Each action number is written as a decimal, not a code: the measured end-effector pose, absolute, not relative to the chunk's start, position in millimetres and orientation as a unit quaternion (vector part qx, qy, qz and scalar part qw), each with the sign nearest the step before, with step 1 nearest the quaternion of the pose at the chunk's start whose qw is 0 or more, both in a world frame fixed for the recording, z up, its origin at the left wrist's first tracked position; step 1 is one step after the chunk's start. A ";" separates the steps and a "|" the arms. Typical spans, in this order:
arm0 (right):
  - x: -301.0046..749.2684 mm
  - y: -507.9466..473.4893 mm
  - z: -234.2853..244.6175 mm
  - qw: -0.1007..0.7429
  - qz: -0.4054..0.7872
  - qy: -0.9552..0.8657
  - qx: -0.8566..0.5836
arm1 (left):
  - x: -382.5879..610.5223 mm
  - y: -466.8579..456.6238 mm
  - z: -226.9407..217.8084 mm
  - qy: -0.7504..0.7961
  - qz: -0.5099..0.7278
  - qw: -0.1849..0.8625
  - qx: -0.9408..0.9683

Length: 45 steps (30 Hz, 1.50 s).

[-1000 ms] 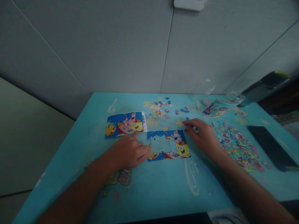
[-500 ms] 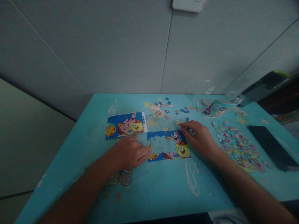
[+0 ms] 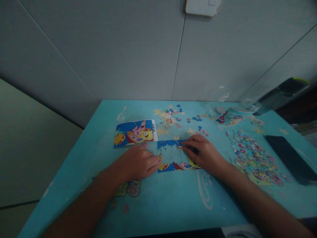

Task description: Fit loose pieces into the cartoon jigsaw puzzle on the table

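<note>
No writing is legible; only a barcode strip shows on the reference card [image 3: 135,133]. Dim light blurs the loose pieces [image 3: 252,158]. The half-built puzzle [image 3: 173,156] lies between both hands. The left hand [image 3: 138,162], relaxed flat, touches its left edge. The right hand [image 3: 204,152] covers its right part, fingertips pressing down; whether it grips a piece is hidden.

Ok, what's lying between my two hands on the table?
In the head view, the partly built puzzle lies between them: the left hand rests at its left edge, the right hand lies over its right part.
</note>
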State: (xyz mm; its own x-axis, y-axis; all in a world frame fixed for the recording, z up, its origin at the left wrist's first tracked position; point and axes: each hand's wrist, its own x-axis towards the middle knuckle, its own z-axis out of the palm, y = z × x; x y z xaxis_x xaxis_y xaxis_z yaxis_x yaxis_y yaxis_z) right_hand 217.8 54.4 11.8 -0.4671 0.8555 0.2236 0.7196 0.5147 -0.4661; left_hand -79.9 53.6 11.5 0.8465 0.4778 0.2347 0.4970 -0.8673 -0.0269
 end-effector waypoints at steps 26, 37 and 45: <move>225.9 42.8 43.4 0.122 0.419 -0.760 -0.481 | -81.8 54.8 8.0 -0.249 -0.095 0.050 -0.963; 224.9 43.5 38.5 0.130 0.399 -0.778 -0.468 | -82.5 54.1 9.6 -0.252 -0.097 0.051 -0.962; 238.5 51.8 41.9 0.236 0.274 -0.732 -0.577 | -82.4 53.7 9.7 -0.251 -0.103 0.057 -0.961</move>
